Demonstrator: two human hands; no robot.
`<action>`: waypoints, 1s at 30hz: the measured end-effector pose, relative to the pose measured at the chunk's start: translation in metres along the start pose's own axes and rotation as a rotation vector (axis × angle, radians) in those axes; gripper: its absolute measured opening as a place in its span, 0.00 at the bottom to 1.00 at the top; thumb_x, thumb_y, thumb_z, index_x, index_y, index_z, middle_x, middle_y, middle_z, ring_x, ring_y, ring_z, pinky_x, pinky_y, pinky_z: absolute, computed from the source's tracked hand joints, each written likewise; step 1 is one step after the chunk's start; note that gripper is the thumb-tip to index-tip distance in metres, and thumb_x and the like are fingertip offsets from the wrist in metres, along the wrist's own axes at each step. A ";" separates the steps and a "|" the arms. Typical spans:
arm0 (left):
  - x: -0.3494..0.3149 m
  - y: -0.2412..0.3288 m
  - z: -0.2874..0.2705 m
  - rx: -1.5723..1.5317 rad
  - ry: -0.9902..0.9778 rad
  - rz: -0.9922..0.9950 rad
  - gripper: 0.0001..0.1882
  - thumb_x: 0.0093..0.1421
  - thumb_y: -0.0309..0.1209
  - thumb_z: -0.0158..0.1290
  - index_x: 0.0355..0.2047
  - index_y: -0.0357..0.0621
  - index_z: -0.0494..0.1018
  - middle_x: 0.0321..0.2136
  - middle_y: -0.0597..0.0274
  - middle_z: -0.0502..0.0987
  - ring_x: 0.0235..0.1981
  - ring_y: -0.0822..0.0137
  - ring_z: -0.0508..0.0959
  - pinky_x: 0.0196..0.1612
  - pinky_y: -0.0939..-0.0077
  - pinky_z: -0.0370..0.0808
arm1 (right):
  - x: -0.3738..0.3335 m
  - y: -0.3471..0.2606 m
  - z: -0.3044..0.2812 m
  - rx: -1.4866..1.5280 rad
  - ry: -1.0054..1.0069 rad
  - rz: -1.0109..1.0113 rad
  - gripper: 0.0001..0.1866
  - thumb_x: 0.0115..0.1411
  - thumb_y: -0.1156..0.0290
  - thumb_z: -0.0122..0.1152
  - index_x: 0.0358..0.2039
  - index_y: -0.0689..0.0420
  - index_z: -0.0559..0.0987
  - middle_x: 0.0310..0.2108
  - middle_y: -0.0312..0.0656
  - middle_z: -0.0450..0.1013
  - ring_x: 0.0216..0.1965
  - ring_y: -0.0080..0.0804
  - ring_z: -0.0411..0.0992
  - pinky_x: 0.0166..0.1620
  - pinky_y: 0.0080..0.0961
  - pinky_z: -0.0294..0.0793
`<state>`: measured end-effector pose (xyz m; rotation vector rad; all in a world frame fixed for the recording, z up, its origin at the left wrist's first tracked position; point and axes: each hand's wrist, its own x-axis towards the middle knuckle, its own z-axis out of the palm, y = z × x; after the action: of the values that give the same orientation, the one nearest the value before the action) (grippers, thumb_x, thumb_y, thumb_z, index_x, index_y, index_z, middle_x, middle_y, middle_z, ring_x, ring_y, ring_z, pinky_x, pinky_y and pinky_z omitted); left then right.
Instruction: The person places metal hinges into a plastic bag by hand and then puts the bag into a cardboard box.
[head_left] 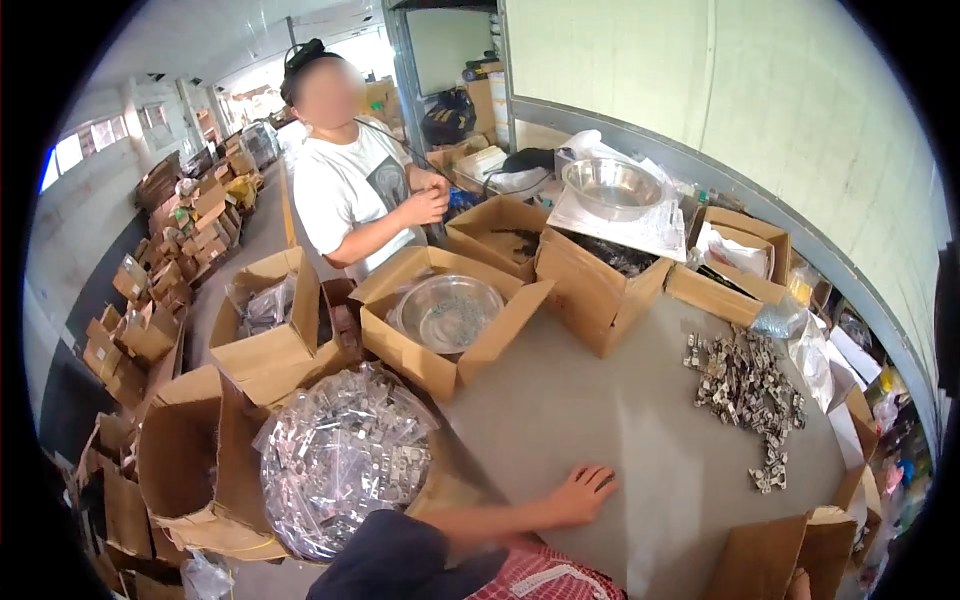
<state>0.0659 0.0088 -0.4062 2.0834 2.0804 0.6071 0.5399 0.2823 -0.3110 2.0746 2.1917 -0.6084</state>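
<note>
My left hand (583, 496) rests palm down on the grey tabletop (560, 400), its fingers stretched out and holding nothing that I can see. A small part of my right hand (799, 584) shows at the lower edge, against an open cardboard box (760, 560); its fingers are mostly hidden. A heap of small metal clip-like parts (745, 390) lies on the right of the table, apart from both hands. Left of my left arm, a large pile of clear plastic bags (345, 450) filled with metal parts bulges out of a carton.
Across the table stands a person in a white shirt (345, 200), hands together. A metal bowl (448, 313) with small parts sits in a carton (415, 365). Another metal bowl (612, 188) rests above a box (600, 290). Stacked cartons (205, 225) line the left wall.
</note>
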 end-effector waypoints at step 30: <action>0.005 -0.008 0.012 -0.188 0.066 0.045 0.25 0.53 0.22 0.51 0.54 0.41 0.66 0.56 0.51 0.66 0.59 0.48 0.63 0.62 0.53 0.54 | -0.146 0.003 -0.117 1.101 0.708 0.237 0.17 0.64 0.55 0.58 0.29 0.57 0.77 0.19 0.29 0.66 0.17 0.19 0.62 0.19 0.22 0.59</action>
<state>0.0623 0.0161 -0.4191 2.0344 1.9294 0.8535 0.5817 0.1820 -0.1589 3.4669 1.9875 -1.4802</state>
